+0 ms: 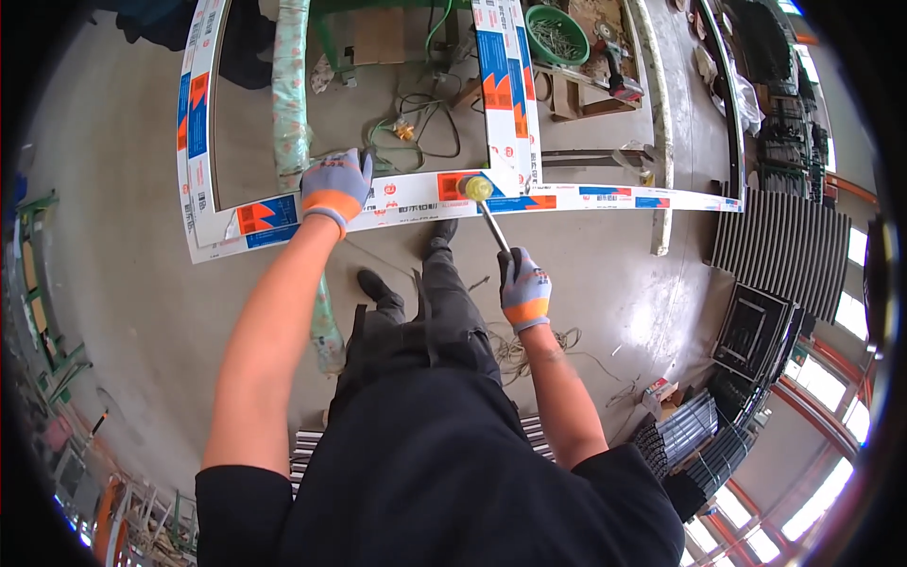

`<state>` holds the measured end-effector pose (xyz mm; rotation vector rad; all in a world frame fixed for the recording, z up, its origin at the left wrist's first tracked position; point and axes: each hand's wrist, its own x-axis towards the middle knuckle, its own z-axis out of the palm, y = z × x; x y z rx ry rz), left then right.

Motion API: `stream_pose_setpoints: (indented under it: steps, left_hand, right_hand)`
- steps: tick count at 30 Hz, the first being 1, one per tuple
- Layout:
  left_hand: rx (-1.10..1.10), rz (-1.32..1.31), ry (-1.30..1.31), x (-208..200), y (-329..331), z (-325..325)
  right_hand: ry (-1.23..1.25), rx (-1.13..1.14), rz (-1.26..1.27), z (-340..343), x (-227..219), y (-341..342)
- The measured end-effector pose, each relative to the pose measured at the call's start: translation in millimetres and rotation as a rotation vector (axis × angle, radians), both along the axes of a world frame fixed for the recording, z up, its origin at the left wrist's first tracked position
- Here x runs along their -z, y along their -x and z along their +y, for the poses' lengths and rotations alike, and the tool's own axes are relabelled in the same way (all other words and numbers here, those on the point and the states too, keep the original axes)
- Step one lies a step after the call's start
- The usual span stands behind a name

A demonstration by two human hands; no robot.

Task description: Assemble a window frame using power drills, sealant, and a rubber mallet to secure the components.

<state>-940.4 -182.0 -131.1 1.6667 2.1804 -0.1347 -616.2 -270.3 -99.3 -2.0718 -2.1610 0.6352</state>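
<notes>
A large frame point(402, 197) of white profiles covered in red and blue printed film lies across in front of me. My left hand point(336, 187), in a grey and orange work glove, rests on its near bar, fingers curled over the far edge. In my gloved right hand point(525, 286) is the dark handle of a mallet point(492, 227). The mallet's round yellowish head is over the near bar, close to where an upright bar point(504, 94) joins it. Whether the head touches the bar, I cannot tell.
Two wrapped support rails point(291, 90) point(662, 123) run under the frame. Beyond it stand a green bowl of screws point(556, 36) and a power tool point(619, 76). Cables point(425, 123) lie on the floor, with coiled rope point(515, 352) by my legs. Dark profiles point(779, 250) are stacked at right.
</notes>
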Motion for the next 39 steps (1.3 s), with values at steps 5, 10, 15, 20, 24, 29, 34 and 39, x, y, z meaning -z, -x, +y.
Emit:
stream_pose_setpoints:
  steps: [5, 10, 15, 20, 24, 29, 34, 39]
  left_hand:
    - [-0.015, -0.108, -0.09, -11, 14, -8]
    - [0.232, -0.034, -0.521, 7, 15, -24]
    - [-0.128, -0.169, -0.047, -19, 24, -18]
    - [-0.109, -0.166, -0.221, 23, 33, -31]
    - [0.015, -0.35, -0.022, -7, 27, -19]
    - [-0.244, -0.372, -0.504, 44, 20, -24]
    - [-0.303, -0.471, -0.532, -3, 26, -35]
    - [-0.1, -0.28, -0.144, -1, 29, -32]
  right_hand:
    - [-0.099, -0.03, 0.015, -5, 2, 1]
    - [0.016, 0.008, -0.07, 2, 3, -13]
    - [0.086, -0.066, 0.175, 24, -14, 17]
    - [-0.135, -0.692, 0.341, 89, -68, 145]
    - [-0.098, -1.152, 0.195, 147, -81, 230]
    - [-0.042, -1.63, 0.095, 174, -53, 328]
    - [-0.074, -1.785, -0.119, 199, -17, 349]
    - [-0.039, -1.757, 0.15, 177, -49, 372]
